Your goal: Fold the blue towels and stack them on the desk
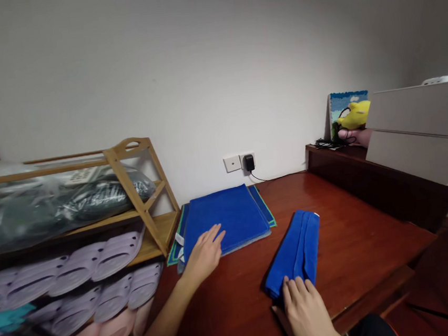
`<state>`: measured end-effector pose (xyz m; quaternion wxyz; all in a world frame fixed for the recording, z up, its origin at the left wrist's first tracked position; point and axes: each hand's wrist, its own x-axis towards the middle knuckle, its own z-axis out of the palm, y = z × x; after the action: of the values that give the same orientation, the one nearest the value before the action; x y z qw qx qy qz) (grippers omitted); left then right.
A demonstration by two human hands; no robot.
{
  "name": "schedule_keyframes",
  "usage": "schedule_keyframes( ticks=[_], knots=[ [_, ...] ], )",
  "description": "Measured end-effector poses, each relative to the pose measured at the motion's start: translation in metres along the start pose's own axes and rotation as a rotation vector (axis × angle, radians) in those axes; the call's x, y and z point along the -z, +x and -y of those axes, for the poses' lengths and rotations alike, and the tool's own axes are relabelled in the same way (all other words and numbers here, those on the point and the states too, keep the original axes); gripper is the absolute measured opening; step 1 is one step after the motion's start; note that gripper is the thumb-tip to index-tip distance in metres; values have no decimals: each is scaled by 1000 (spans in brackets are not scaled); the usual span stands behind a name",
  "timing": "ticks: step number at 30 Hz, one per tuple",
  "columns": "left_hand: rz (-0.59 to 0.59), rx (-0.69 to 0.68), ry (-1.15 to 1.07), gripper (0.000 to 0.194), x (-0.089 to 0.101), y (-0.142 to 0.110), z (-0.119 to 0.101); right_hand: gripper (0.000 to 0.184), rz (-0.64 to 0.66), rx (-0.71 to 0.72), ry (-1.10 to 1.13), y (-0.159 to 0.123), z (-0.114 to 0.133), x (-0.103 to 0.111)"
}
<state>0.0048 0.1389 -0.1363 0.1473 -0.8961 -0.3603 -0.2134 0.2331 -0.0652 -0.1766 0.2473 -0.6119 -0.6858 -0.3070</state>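
Note:
My left hand [206,253] lies palm down at the front edge of a stack of flat blue cloths [228,215], its fingers stretched out and slightly apart. A green-trimmed cloth [268,214] peeks out from under the top ones, and white labels stick out at the stack's left side. To the right, a blue cloth [295,251] folded into a long narrow strip rests on the table. At its near end, the curled fingers of my right hand [304,308] grip the strip. My right thumb is low at the left, partly in shadow.
A wooden rack [131,193] at the left holds plastic-wrapped bundles [53,200] and rows of lilac slippers [117,252]. White boxes [413,155] stand on a raised dark ledge at the right. A black plug [249,162] sits in the wall socket, its cable running along the reddish-brown table [236,299].

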Motion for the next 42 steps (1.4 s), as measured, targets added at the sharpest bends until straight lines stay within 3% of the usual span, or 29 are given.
schedule_keyframes(
  ticks=[4, 7, 11, 14, 17, 20, 23, 25, 27, 30, 36, 42],
  knots=[
    [4, -108, -215, 38, 35, 9, -61, 48, -77, 42, 88, -7, 25, -2],
    [104, -176, -443, 29, 56, 10, -112, 45, -86, 64, 165, -13, 40, -8],
    [270, -176, -581, 17, 61, 5, -147, 44, -2, 95, 259, -25, 56, -19],
    [322, -122, -610, 7, 51, 3, -148, 52, 56, 131, 299, -34, 64, -23],
    [350, -61, -611, 13, 42, 3, -145, 61, -13, 168, 345, -34, 62, -13],
    [358, -19, -545, 24, 39, 2, -147, 44, -90, 201, 544, -21, 43, 15],
    [352, -14, -464, 23, 40, 0, -152, 22, 71, 146, 747, -2, 10, 46],
    [350, -32, -446, 19, 40, -1, -154, 28, 223, 26, 718, 7, -12, 57],
    [350, -55, -465, 18, 39, -1, -155, 42, 340, -23, 647, 11, -31, 57],
    [358, -62, -548, 21, 36, 1, -152, 56, 464, 53, 628, 9, -49, 46],
    [399, 96, -791, 29, 30, 7, -137, 25, 440, 56, 678, -6, -65, 35],
    [440, 266, -944, 33, 26, 13, -115, 20, 406, 47, 704, -20, -84, 42]
  ],
)
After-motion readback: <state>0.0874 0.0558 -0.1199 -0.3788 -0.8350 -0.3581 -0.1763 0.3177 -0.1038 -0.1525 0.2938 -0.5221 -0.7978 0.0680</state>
